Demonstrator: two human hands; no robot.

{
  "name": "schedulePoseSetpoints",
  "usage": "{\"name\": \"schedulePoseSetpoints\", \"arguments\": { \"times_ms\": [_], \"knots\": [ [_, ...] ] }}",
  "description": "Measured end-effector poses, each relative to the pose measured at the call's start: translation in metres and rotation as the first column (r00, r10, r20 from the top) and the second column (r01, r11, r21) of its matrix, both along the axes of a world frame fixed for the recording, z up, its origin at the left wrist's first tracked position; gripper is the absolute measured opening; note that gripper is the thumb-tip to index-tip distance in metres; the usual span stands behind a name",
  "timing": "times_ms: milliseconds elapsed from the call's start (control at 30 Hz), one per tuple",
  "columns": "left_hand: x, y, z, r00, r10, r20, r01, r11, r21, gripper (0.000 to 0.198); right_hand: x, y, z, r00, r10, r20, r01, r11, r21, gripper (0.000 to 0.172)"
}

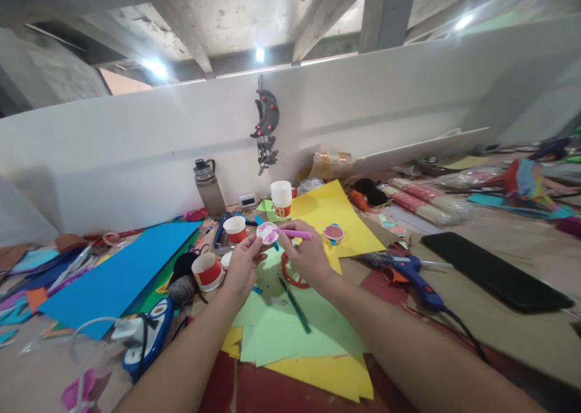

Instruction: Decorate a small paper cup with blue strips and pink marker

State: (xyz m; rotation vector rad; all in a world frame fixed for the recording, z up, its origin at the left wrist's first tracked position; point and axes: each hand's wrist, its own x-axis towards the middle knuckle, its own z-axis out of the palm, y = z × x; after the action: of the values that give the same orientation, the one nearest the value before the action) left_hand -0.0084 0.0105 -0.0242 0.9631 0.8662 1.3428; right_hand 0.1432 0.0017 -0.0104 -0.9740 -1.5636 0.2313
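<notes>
My left hand [247, 257] pinches a small white disc [267, 234] by its edge, above the green paper [267, 310]. Purple-pink colour covers part of the disc's face. In my right hand [308, 254] is a pink marker [297, 234], its tip end at the disc; the contact point is too small to make out. Below my right hand lies a red ring [294, 274], partly hidden by it. A dark green pencil [297, 310] rests on the green paper. Red-and-white paper cups [207, 272] stand left of my left hand.
At the right lie a blue glue gun [420, 280] and a black phone-like slab [494, 270]. Blue paper [122, 274] and a blue-white power strip [152, 337] lie left. A bottle [209, 189] and stacked cups [281, 198] stand behind; yellow paper [318, 210] lies beyond my hands.
</notes>
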Motion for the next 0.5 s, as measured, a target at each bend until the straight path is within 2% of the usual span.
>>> {"name": "schedulePoseSetpoints", "arguments": {
  "times_ms": [267, 500],
  "knots": [
    [-0.0014, 0.0038, -0.0001, 0.997, 0.019, 0.072, -0.018, 1.000, -0.021, 0.022, -0.0022, 0.0001, 0.0006, 0.999, 0.028, -0.016, -0.028, 0.999, 0.018, 0.013],
    [-0.0018, 0.0046, -0.0022, 0.990, -0.016, 0.141, 0.018, 1.000, -0.015, 0.019, -0.0022, -0.0005, 0.0020, 0.998, 0.050, -0.041, -0.050, 0.999, 0.003, 0.012]
  ]
}}
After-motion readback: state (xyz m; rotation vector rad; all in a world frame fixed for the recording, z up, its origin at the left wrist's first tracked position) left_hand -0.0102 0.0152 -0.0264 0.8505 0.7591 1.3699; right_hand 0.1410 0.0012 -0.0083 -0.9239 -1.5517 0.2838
